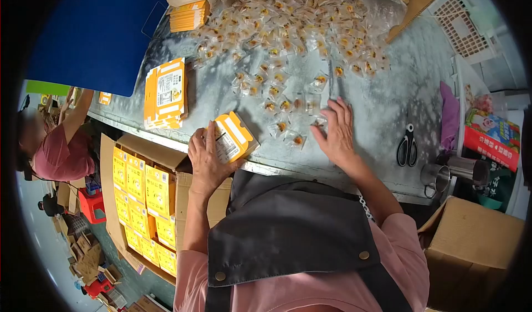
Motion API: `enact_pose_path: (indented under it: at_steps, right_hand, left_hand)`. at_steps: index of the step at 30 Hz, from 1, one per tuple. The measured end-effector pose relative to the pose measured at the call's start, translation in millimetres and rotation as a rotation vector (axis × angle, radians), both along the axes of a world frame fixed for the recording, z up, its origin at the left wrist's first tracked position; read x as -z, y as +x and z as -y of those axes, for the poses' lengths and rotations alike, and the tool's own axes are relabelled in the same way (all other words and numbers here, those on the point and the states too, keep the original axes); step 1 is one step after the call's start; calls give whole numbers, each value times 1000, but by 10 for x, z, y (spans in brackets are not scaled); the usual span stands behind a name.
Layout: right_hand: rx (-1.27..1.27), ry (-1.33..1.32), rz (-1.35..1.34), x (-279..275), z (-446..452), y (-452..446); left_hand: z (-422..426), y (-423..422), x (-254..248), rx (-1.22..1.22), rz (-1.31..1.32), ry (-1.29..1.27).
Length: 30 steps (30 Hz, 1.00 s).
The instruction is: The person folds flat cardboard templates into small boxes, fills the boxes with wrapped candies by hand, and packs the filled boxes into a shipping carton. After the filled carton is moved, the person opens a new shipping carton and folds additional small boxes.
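Far left you've got a co-worker (64, 154) in a dark pink top with an arm raised, next to a big blue panel (91, 29). Below is an open cardboard box (107, 201) packed with yellow boxes (136, 179), right by the table edge. On the table (382, 115) there's a stack of flat cartons (166, 93), with more flat bundles (188, 16) further back.

Then your left hand (208, 160): it's got hold of the orange-and-white carton (233, 137) near the front edge, fingers along its left side and thumb by the near edge. Just past that carton, a loose group of clear packets (274, 90) lies on the tabletop, with a huge pile (288, 21) behind.

Your right hand (337, 137) is well apart from the left, fingers spread and palm down beside the nearest packets. Can't tell if your thumb actually touches one.

Further right, black scissors (408, 148) lie near a metal mug (436, 177), with a purple cloth (449, 115) above and a closed-looking brown carton (476, 231) below.
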State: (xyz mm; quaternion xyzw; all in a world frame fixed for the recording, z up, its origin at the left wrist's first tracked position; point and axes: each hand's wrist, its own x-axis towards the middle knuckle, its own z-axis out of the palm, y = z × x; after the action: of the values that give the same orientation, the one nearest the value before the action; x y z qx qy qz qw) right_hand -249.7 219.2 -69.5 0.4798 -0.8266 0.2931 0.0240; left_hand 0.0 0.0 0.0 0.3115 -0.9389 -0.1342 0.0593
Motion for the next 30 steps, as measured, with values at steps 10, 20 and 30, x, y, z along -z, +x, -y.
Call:
enact_pose_path:
  at_steps: [10,20,30]
  right_hand:
    - [-124,44,121,-464,-25,-27]
    - [-241,98,-54,-155,97,152]
    - [-311,64,141,-531,478,231]
  left_hand:
    - [-46,18,93,8,-79,-50]
    - [-36,35,115,-2,-90,-40]
    - [-47,27,104,1,-112,-43]
